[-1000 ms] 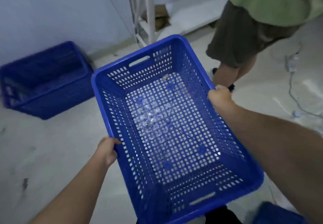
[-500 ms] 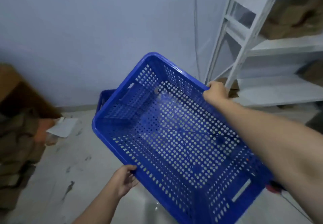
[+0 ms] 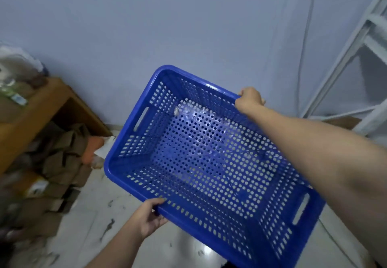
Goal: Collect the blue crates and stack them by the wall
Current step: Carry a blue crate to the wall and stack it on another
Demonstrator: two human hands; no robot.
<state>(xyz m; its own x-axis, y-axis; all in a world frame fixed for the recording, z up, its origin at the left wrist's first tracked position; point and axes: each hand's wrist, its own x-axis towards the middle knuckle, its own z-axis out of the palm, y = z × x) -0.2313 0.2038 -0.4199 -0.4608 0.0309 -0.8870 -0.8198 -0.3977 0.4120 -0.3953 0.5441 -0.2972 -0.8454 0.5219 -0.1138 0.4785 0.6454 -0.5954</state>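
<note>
I hold one empty blue perforated crate (image 3: pixel 201 163) in the air, tilted, its open top facing me. My left hand (image 3: pixel 149 217) grips the near long rim from below. My right hand (image 3: pixel 250 100) grips the far long rim, my forearm crossing over the crate's right side. The pale blue wall (image 3: pixel 188 27) is just behind the crate. The crate that stood on the floor by the wall is hidden behind the held one.
A wooden table (image 3: pixel 31 117) with clutter stands at the left, cardboard boxes (image 3: pixel 58 163) piled under and beside it. A white metal shelf frame (image 3: pixel 360 62) rises at the right. A cable (image 3: pixel 303 43) runs down the wall. Pale tiled floor (image 3: pixel 90 215) lies below.
My view has swung left from the shelf and the other person toward the wall and table. The held crate has turned and moved closer to the wall, covering the floor crate.
</note>
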